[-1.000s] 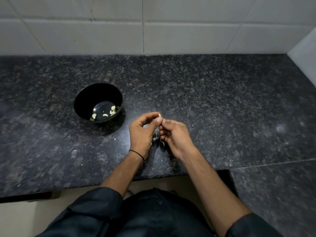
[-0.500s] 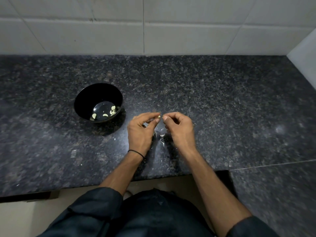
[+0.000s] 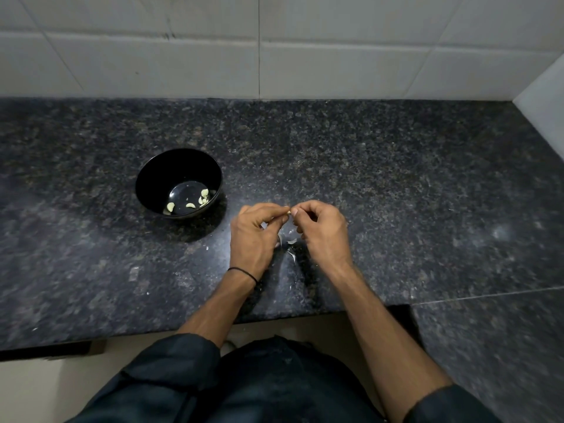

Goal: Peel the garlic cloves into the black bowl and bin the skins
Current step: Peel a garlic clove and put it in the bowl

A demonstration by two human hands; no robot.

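While the left hand (image 3: 251,236) and right hand (image 3: 323,230) meet near the desk's (image 3: 396,193) front edge, the fingers of both pinch one small garlic clove (image 3: 288,211), likely so each can pull skin away. Loose skins (image 3: 291,241) lie beneath them. Toward the desk's left side, the black bowl (image 3: 178,166) holds peeled cloves (image 3: 190,205).

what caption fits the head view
Peeling garlic: left hand and right hand pinch a garlic clove beside the black bowl.

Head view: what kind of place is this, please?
Most likely a home kitchen: a dark speckled stone counter, a white tiled wall behind it, and a black bowl holding peeled garlic cloves.
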